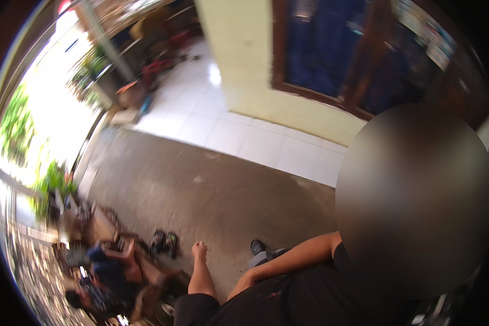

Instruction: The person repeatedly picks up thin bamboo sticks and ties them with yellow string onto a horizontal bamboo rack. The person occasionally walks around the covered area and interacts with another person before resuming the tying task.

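Observation:
My left forearm comes up from a black sleeve at the lower edge. My left hand is closed, out over the bare grey floor. It seems to touch nothing, and whatever it may hold is too small to make out. From the right, my right arm crosses in front of a dark shirt with a small red print. Its hand is low near the body, with fingers I cannot see. Beyond that arm shows a dark shoe below grey cloth.
A pair of dark sandals lies left of my left hand. At lower left, a person in dark blue sits by brown furniture. White tiles border a cream wall and brown-framed panes. A blurred disc hides the right side.

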A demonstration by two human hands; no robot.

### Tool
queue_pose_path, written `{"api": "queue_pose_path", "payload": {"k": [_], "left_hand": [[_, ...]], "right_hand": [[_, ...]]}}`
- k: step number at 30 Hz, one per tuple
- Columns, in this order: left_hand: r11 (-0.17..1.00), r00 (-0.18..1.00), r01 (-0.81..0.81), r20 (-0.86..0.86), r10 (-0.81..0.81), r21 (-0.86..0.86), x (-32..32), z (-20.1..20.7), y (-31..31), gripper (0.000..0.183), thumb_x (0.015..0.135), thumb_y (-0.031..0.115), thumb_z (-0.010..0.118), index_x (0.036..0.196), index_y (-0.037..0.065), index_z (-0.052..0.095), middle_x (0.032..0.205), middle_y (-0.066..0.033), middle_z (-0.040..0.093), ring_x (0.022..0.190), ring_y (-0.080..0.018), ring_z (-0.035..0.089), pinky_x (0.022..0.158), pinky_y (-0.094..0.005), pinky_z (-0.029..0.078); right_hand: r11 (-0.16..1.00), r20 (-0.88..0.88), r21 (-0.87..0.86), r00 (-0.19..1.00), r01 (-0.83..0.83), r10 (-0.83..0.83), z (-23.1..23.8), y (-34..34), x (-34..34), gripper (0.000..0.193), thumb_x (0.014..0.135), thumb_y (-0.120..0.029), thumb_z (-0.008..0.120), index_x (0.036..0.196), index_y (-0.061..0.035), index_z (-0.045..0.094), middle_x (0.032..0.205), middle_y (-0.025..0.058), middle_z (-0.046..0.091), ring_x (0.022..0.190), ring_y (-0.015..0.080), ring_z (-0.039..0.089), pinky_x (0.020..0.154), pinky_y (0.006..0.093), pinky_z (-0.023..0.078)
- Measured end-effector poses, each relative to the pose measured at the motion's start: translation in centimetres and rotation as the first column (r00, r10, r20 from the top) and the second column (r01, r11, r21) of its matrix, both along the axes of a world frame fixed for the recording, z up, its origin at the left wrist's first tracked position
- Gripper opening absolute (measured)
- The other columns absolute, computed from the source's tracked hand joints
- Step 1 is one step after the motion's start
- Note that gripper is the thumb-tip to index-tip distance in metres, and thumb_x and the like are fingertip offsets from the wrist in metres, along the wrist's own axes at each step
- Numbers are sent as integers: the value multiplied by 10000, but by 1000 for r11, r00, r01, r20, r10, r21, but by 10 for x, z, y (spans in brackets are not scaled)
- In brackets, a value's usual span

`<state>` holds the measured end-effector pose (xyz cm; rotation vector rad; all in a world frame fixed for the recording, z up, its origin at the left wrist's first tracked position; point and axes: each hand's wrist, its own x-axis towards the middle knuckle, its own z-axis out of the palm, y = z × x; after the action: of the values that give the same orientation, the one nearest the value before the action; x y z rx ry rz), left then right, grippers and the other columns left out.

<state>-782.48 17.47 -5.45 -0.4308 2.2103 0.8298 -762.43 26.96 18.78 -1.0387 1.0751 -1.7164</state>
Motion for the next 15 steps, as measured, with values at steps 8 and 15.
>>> {"api": "queue_pose_path", "payload": {"k": [8,15], "left_hand": [[714,739,662,-41,-672,227,118,-55,59,252,998,239,547,1154,54,618,929,-62,669,750,-194,605,666,-379,489],[-406,-419,906,-124,-899,-121,301,-112,164,230,936,201,607,1113,60,646,986,-84,670,980,-212,585,805,-365,502]], "right_hand": [[850,-208,88,844,520,-494,15,58,95,486,994,-357,570,1241,58,512,1253,177,592,1113,251,567,940,356,444],[543,-272,246,595,803,-757,45,145,324,444,1002,-383,553,1169,29,566,1164,171,647,1038,248,607,885,348,468]]}}
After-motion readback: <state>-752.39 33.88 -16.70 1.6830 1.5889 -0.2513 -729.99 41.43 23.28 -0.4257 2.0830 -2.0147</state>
